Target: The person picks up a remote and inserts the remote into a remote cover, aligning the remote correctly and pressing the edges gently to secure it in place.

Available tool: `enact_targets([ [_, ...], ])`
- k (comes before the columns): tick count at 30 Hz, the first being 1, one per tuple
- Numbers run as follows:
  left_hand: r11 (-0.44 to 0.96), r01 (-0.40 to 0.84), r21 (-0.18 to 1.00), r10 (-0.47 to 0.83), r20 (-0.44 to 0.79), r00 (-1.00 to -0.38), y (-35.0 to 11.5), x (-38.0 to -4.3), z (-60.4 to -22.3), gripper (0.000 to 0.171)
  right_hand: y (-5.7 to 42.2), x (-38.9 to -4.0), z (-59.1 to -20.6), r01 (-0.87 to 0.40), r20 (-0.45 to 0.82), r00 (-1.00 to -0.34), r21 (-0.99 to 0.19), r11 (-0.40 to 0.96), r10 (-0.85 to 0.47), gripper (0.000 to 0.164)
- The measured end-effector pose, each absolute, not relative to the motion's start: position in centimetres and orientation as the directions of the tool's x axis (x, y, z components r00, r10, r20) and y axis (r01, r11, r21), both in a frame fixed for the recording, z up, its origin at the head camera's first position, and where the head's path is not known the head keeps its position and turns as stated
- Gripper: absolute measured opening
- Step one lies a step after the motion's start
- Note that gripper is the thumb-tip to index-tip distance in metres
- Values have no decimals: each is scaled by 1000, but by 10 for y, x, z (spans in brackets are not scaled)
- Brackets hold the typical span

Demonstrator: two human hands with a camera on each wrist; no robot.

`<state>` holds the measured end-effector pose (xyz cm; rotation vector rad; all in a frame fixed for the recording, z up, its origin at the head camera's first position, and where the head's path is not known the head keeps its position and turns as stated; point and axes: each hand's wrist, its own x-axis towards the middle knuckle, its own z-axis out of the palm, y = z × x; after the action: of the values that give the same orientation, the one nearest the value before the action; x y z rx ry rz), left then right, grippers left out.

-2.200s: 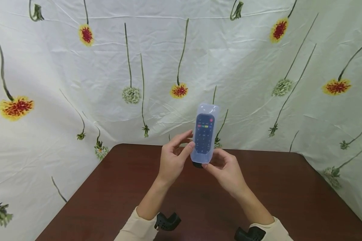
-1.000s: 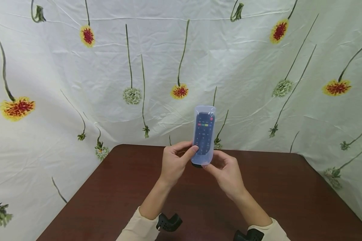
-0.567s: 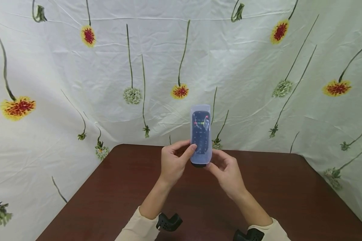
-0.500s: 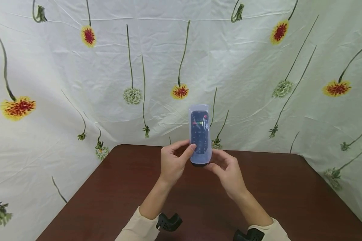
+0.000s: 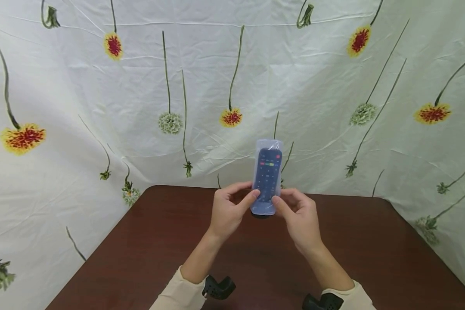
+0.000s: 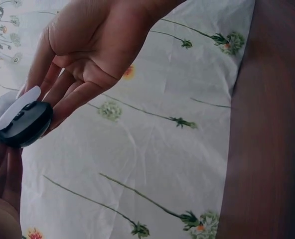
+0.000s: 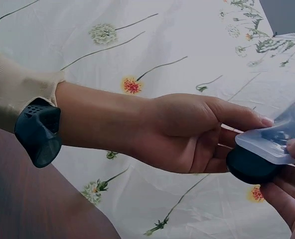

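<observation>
A dark remote control with small coloured buttons stands nearly upright above the table, a translucent silicone cover over its button face. My left hand grips its left edge, thumb on the cover's front and fingers behind. On the right edge my right hand pinches it low down, its thumb also on the front. In the left wrist view the black bottom end of the remote control shows below the pale cover. The right wrist view has the cover lying over the rounded black end.
A dark reddish-brown table lies beneath my hands. Behind and beside it hangs a white cloth printed with flowers. Black curved devices, one at the left wrist and one at the right wrist, sit by the cream sleeves.
The remote control has swung to the right and slightly down, with both hands following. My right thumb has come up from the bottom corner onto the front of the cover.
</observation>
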<state>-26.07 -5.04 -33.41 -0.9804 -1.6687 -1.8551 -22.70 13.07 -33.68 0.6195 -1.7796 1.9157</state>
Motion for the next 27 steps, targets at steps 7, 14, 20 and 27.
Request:
enact_targets([
  [7, -113, 654, 748, 263, 657, -706, -52, -263, -335, 35, 131, -228, -337, -646, 635, -763, -757, -98, 122, 12],
  [14, -76, 553, 830, 392, 535, -748, -52, -261, -335, 28, 133, -228, -334, -657, 632, -748, -749, -89, 204, 12],
  [20, -104, 522, 846, 410, 515, -753, -50, -261, -335, 24, 133, -227, -332, -633, 609, -767, -770, -81, 204, 13],
  [27, -120, 514, 849, 407, 514, -755, -49, -261, -336, 23, 132, -227, -333, -608, 581, -788, -787, -108, 203, 11],
])
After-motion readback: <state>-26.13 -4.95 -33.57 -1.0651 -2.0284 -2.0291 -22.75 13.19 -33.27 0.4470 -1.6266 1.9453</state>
